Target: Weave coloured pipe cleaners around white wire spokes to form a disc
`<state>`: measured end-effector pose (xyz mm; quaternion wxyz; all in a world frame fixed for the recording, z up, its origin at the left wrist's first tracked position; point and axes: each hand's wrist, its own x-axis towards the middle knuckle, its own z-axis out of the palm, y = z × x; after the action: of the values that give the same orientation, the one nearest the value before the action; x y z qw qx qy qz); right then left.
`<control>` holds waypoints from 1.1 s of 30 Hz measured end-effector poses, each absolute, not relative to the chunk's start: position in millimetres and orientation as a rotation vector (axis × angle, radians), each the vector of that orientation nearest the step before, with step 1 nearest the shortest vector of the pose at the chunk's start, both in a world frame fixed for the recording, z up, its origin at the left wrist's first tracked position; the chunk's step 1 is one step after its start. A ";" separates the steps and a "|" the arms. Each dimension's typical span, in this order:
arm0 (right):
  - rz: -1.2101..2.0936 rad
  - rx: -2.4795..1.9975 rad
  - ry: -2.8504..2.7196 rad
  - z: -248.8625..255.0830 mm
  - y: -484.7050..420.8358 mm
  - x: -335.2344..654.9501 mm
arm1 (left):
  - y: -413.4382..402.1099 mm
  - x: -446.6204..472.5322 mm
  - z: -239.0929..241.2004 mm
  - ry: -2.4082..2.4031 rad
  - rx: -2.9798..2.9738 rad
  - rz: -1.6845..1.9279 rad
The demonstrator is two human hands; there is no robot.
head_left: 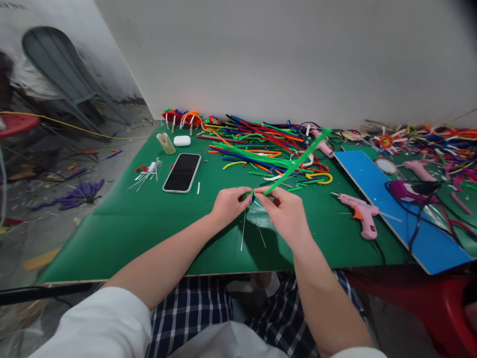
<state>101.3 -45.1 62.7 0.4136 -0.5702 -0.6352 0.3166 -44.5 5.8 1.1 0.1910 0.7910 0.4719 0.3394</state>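
Note:
My left hand point(230, 203) and my right hand point(285, 209) meet above the green table point(130, 223), both pinched on one end of a green pipe cleaner point(298, 160). The pipe cleaner slants up and to the right from my fingers. Thin white sticks point(244, 231) hang down from the pinched spot toward the table. Behind my hands lies a pile of coloured pipe cleaners point(261, 144).
A black phone point(182, 172), a white earbud case point(182, 140) and a small pile of white sticks point(147, 174) lie at the left. A pink glue gun point(359, 213), a blue board point(391, 199) and a purple glue gun point(410, 190) are at the right. Small coloured umbrellas point(186, 119) stand at the back.

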 end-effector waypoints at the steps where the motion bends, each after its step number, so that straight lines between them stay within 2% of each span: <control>1: 0.776 -1.449 -1.605 66.2 -46.0 106.0 | 6.3 -44.1 0.7 1.321 2.216 0.927; 9: 0.687 -1.495 -1.401 93.6 -53.6 147.0 | 7.2 -41.7 -1.2 1.114 1.956 0.604; 16: 0.809 -1.518 -1.190 80.8 -36.6 170.8 | 0.6 -43.2 8.2 0.875 1.718 0.314; 25: 0.961 -1.501 -1.010 30.1 1.5 173.7 | -3.9 -41.6 17.7 0.764 1.477 0.393; 33: 1.133 -1.410 -0.904 14.1 9.0 165.3 | -4.2 -46.2 17.5 0.633 1.339 0.503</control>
<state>165.3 9.0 14.1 0.5310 -0.5910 -0.3787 0.4747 -46.2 -4.2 17.5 0.7097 0.6032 0.2852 0.2264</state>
